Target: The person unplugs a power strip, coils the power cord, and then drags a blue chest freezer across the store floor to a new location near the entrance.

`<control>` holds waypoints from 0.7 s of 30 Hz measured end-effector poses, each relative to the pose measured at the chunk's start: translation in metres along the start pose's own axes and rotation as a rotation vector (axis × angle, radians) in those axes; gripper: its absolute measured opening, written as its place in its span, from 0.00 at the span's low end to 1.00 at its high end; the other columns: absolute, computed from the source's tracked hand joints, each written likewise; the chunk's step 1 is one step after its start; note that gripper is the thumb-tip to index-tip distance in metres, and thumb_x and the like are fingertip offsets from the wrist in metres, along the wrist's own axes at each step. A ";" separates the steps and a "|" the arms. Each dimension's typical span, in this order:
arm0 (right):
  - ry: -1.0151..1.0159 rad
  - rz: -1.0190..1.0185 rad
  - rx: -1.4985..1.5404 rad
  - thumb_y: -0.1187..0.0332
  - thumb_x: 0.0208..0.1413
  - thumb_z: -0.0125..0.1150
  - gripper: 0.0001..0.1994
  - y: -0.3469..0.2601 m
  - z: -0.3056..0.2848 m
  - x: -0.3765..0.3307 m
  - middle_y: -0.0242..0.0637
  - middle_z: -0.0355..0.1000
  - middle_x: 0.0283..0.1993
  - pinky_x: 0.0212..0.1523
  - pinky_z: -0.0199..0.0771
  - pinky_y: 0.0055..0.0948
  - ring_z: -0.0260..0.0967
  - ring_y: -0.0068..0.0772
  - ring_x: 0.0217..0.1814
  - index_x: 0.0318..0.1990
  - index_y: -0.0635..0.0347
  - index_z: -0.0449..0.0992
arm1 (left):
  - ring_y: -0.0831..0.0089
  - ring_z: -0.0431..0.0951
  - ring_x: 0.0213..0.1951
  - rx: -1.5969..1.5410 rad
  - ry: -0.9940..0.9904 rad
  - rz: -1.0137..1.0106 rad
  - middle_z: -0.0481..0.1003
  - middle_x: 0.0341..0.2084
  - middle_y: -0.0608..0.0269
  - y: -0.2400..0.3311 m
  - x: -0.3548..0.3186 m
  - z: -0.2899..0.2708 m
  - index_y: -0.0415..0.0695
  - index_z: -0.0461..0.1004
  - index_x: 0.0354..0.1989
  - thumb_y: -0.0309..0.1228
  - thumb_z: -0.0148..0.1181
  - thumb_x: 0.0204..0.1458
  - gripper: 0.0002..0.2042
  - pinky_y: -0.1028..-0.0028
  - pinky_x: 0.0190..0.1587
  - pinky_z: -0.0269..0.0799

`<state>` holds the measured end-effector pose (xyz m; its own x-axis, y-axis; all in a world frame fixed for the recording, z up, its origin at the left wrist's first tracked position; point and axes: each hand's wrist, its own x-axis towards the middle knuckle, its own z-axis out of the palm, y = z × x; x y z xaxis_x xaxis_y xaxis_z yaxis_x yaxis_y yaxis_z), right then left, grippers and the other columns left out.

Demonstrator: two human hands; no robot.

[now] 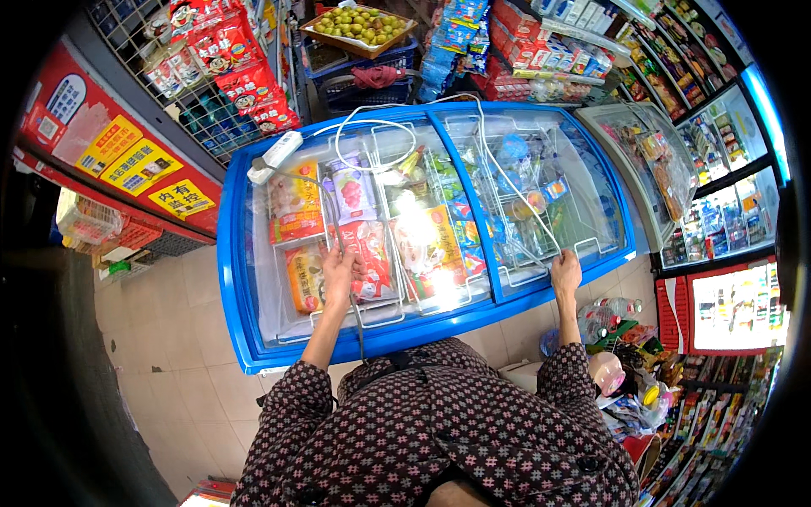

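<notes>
Grey cable [359, 323] crosses the blue freezer [230, 279], meeting the left hand [341, 269]; whether pinched, I cannot tell. The right hand [566, 272] curls near the front rim, hold unclear. Glare obscures a yellow bag [445, 245] inside.

Both forearms [324, 335] reach forward, left fingers [358, 269] loosely bent, right fingers [562, 258] curled

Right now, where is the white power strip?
In the head view, the power strip is at the far left corner of the blue freezer, beyond the left hand.
</notes>
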<state>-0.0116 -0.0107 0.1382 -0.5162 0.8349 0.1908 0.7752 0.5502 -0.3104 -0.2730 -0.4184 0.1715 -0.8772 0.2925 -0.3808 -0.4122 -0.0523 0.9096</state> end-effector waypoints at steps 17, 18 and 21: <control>-1.049 -0.402 1.032 0.72 0.54 0.58 0.18 -0.245 -0.026 -0.164 0.40 0.72 0.47 0.47 0.70 0.28 0.70 0.28 0.49 0.52 0.63 0.68 | 0.76 0.72 0.22 -0.443 -0.082 -0.194 0.70 0.24 0.63 -0.007 -0.054 -0.016 0.40 0.66 0.46 0.31 0.49 0.59 0.10 0.78 0.22 0.68; -1.163 -0.314 1.107 0.72 0.54 0.57 0.18 -0.248 -0.012 -0.180 0.40 0.72 0.47 0.48 0.70 0.28 0.70 0.28 0.49 0.53 0.64 0.67 | 0.75 0.71 0.24 -0.518 -0.113 -0.189 0.71 0.24 0.63 0.001 -0.055 -0.009 0.39 0.66 0.45 0.30 0.48 0.60 0.10 0.77 0.24 0.67; -1.436 -0.198 1.205 0.72 0.57 0.54 0.17 -0.262 -0.004 -0.207 0.39 0.71 0.48 0.50 0.68 0.26 0.68 0.28 0.49 0.53 0.66 0.66 | 0.76 0.70 0.23 -0.632 -0.107 -0.213 0.71 0.24 0.64 0.001 -0.054 -0.009 0.38 0.67 0.44 0.30 0.48 0.59 0.09 0.77 0.24 0.66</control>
<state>-0.1063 -0.3274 0.1834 -0.9202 -0.2248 -0.3204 0.3668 -0.2097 -0.9064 -0.2283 -0.4427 0.1919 -0.7451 0.4498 -0.4924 -0.6667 -0.5222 0.5319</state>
